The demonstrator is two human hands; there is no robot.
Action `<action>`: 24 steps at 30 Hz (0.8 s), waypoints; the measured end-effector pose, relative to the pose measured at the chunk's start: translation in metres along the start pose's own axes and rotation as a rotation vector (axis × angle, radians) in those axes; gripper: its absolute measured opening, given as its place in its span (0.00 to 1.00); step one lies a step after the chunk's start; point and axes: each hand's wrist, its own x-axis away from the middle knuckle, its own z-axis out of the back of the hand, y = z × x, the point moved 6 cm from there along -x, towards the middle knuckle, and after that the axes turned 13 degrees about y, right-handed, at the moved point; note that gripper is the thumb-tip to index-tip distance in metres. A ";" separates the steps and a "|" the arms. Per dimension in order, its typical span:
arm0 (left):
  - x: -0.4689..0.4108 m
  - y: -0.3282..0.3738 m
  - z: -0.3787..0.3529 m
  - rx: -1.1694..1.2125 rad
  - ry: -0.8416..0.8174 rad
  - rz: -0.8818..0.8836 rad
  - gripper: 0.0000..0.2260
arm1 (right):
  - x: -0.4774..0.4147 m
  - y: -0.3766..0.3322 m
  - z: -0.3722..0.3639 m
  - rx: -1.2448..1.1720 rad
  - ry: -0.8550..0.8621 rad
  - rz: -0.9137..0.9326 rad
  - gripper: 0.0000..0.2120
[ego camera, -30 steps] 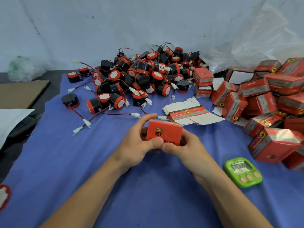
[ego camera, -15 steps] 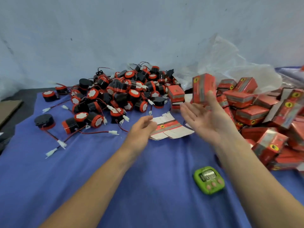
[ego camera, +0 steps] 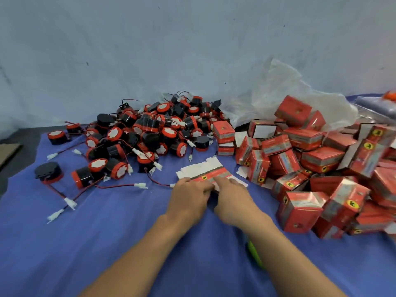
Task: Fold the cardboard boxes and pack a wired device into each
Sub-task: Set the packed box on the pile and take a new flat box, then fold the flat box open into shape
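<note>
A small stack of flat, unfolded red-and-white cardboard boxes (ego camera: 202,171) lies on the blue cloth (ego camera: 85,243) in the middle. My left hand (ego camera: 188,197) reaches its fingers onto the stack's near edge. My right hand (ego camera: 232,198) lies beside it, with fingertips on the stack's near right part. Both hands' fingers look mostly straight, and neither lifts anything. A heap of black-and-red round wired devices (ego camera: 150,133) with white connectors sits behind and to the left. Folded red boxes (ego camera: 310,166) are piled at the right.
A crumpled clear plastic bag (ego camera: 285,91) lies behind the box pile. A green timer (ego camera: 254,252) shows partly under my right forearm. Loose red wires with white plugs (ego camera: 68,203) trail over the cloth at the left. A brown cardboard sheet (ego camera: 8,150) lies past the cloth's left edge.
A second ago both hands held a closed red box. My right hand then let it go toward the pile at the right. Both hands have now come down onto the flat stack.
</note>
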 end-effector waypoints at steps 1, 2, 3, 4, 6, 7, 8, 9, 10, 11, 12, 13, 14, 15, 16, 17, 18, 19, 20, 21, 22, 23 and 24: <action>0.003 -0.002 0.002 0.057 0.038 0.030 0.11 | 0.002 -0.002 0.001 0.081 0.037 0.034 0.10; 0.006 -0.005 0.004 0.114 0.070 0.060 0.11 | 0.003 -0.004 0.005 0.147 0.085 0.047 0.06; 0.009 -0.007 0.006 0.166 0.097 0.085 0.11 | 0.002 -0.004 0.010 0.190 0.124 0.041 0.04; 0.012 -0.009 0.009 0.211 0.123 0.107 0.11 | 0.001 -0.004 0.016 0.220 0.150 0.028 0.05; 0.013 -0.017 0.015 0.264 0.177 0.169 0.11 | -0.004 -0.004 0.026 0.268 0.190 0.018 0.08; 0.013 -0.022 0.018 0.265 0.181 0.212 0.13 | -0.007 -0.004 0.032 0.273 0.219 0.015 0.07; 0.015 -0.027 0.019 0.251 0.155 0.252 0.17 | -0.009 -0.003 0.037 0.258 0.244 0.007 0.04; 0.016 -0.031 0.017 0.237 0.102 0.287 0.21 | -0.010 -0.001 0.040 0.230 0.251 -0.004 0.05; 0.019 -0.036 0.014 0.216 0.035 0.316 0.24 | -0.010 0.001 0.040 0.197 0.216 -0.009 0.07; 0.023 -0.039 0.010 0.189 -0.032 0.339 0.26 | -0.010 0.004 0.036 0.177 0.136 -0.003 0.08; 0.026 -0.042 0.007 0.160 -0.082 0.353 0.27 | -0.009 0.006 0.031 0.168 0.040 0.013 0.07; 0.029 -0.043 0.004 0.139 -0.103 0.360 0.29 | -0.007 0.006 0.026 0.174 -0.045 0.029 0.06; 0.029 -0.044 0.003 0.130 -0.099 0.361 0.30 | -0.006 0.006 0.024 0.173 -0.090 0.041 0.05; 0.029 -0.044 0.004 0.139 -0.083 0.365 0.31 | -0.006 0.006 0.025 0.176 -0.100 0.043 0.04; 0.029 -0.044 0.006 0.173 -0.062 0.377 0.33 | -0.007 0.007 0.027 0.178 -0.082 0.039 0.05; 0.029 -0.044 0.010 0.229 -0.039 0.396 0.34 | -0.008 0.007 0.031 0.184 -0.035 0.028 0.08; 0.029 -0.044 0.013 0.293 -0.010 0.410 0.35 | -0.009 0.008 0.037 0.181 0.040 0.006 0.11; 0.031 -0.045 0.017 0.352 0.018 0.436 0.35 | -0.007 0.009 0.043 0.169 0.131 -0.025 0.14; 0.032 -0.049 0.019 0.414 0.049 0.476 0.35 | -0.005 0.009 0.050 0.136 0.231 -0.056 0.15; 0.033 -0.052 0.022 0.484 0.089 0.523 0.33 | -0.002 0.009 0.056 0.074 0.334 -0.093 0.15; 0.034 -0.056 0.025 0.562 0.138 0.569 0.30 | 0.002 0.008 0.060 -0.014 0.428 -0.127 0.15; 0.034 -0.059 0.027 0.627 0.190 0.609 0.26 | 0.006 0.007 0.061 -0.111 0.505 -0.153 0.16; 0.034 -0.061 0.030 0.683 0.237 0.640 0.22 | 0.011 0.003 0.061 -0.195 0.567 -0.162 0.16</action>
